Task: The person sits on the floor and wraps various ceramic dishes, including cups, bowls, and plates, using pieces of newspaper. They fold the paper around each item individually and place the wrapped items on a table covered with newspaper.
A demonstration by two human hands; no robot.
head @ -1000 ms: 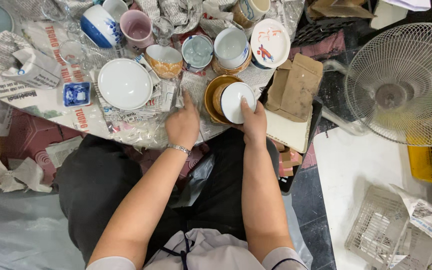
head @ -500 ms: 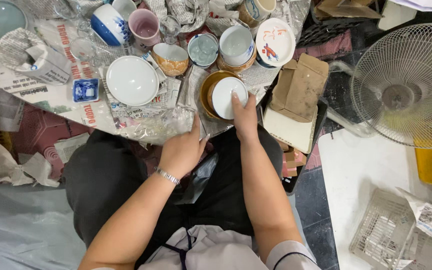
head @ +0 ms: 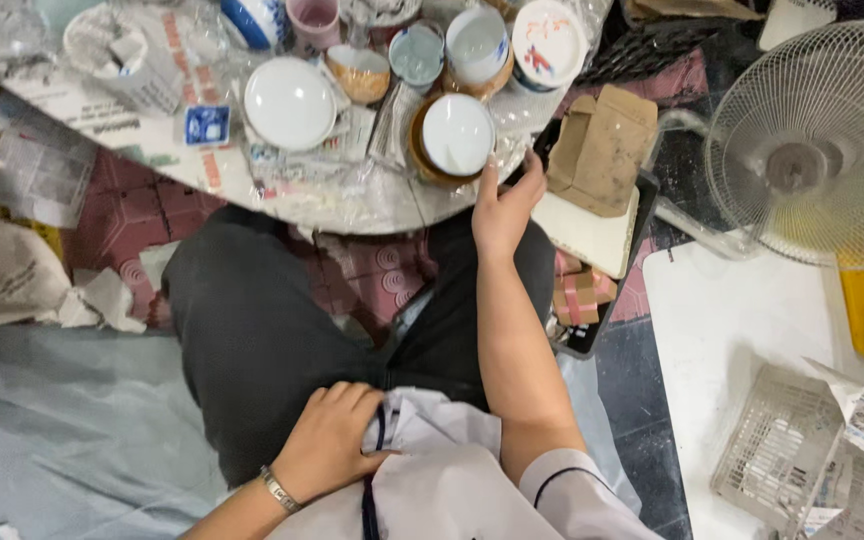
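My right hand reaches forward to the near edge of a low round table wrapped in clear plastic. Its fingertips touch the table just below a white saucer resting in a brown bowl. My left hand lies in my lap against the hem of my white shirt, fingers curled on the cloth, with a metal bracelet at the wrist. My legs in dark trousers are crossed below the table.
The table carries a white plate, several cups and bowls, and a small blue box. Folded cardboard lies to the right, beside a white fan. A wire basket and crumpled newspaper sit on the floor.
My left hand has left the table edge and dropped back to my lap. My right hand stayed by the brown bowl. The view has tilted down towards my legs.
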